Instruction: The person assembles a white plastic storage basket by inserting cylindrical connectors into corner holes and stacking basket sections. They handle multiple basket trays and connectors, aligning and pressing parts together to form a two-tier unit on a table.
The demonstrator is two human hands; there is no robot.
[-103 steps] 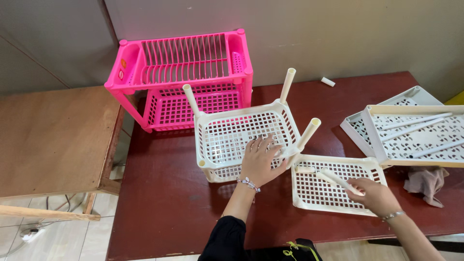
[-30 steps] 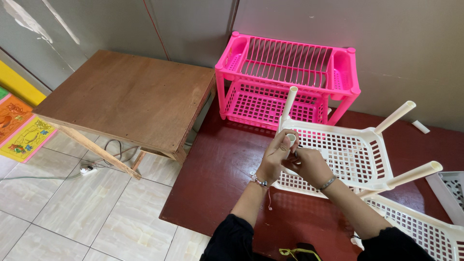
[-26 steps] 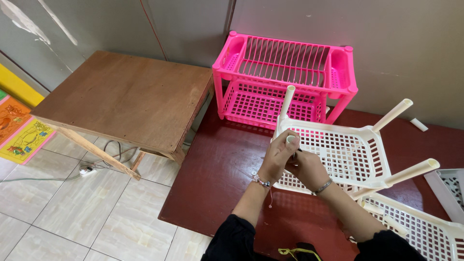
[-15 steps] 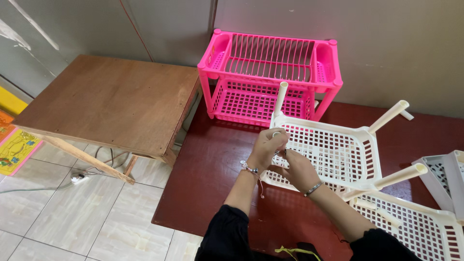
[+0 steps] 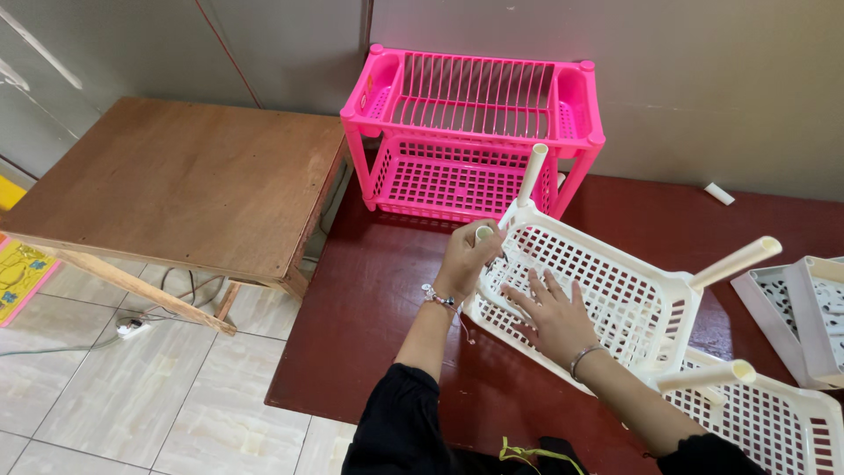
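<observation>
Dark red tabletop (image 5: 378,308) fills the lower middle of the view, set against a grey wall, with a bare brown wooden side table (image 5: 176,185) to its left over pale floor tiles. On the red surface lies a white perforated plastic rack shelf (image 5: 598,281), tilted, with three white plastic tube legs sticking up from its corners. The left hand (image 5: 466,259) is closed around a fourth short white tube leg (image 5: 483,234) at the shelf's near-left corner. The right hand (image 5: 554,312) lies flat with fingers spread on the shelf's grid, pressing it down.

The shelf looks light and stiff, though its thin lattice probably flexes, so the solid rim and corner sockets seem the safest places to grip; the smooth tubes may slip in a loose hold.

Behind it stands a bright pink two-tier plastic dish rack (image 5: 470,132) with a small yellowish sticker on its left end. More white and grey perforated trays (image 5: 804,308) sit at the right edge, and a colourful floor mat (image 5: 13,273) shows far left.
</observation>
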